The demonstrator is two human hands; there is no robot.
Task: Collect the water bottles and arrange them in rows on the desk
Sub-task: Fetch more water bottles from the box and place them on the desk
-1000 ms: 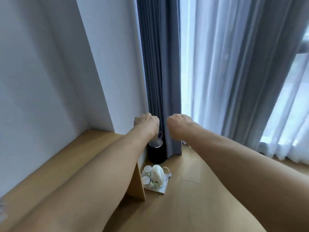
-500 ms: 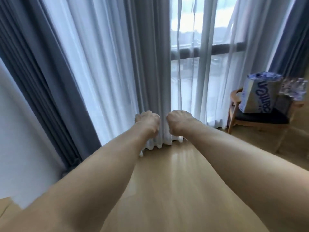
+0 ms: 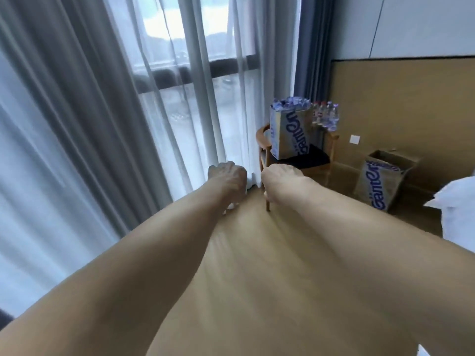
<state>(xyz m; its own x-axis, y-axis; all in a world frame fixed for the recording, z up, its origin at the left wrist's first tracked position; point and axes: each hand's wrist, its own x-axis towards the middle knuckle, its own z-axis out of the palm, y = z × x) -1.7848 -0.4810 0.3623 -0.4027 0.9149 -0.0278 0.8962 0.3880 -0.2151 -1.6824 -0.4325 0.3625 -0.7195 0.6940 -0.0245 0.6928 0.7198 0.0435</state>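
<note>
Head view: both bare arms stretch forward over the wooden floor (image 3: 257,265), towards the window corner.
Left hand (image 3: 227,176): fingers curled under into a loose fist, holding nothing.
Right hand (image 3: 280,181): also curled shut and empty, just beside the left.
Water bottles (image 3: 290,102): packed in an open carton (image 3: 289,134) standing on a wooden chair (image 3: 263,136). A few more bottles (image 3: 327,116) stand behind it to the right.
Direction from the fingers: ahead and somewhat right, well apart, out of reach.
Long axis: upright, caps upward, as far as the blur allows.
Nearer hand: the right, since the chair lies on its side of the frame.
Second carton (image 3: 383,183): on the floor further right; its contents cannot be made out.
Bench: not in view.
Likely next move: step closer to the chair, then uncurl the fingers and take the bottles from above.
</note>
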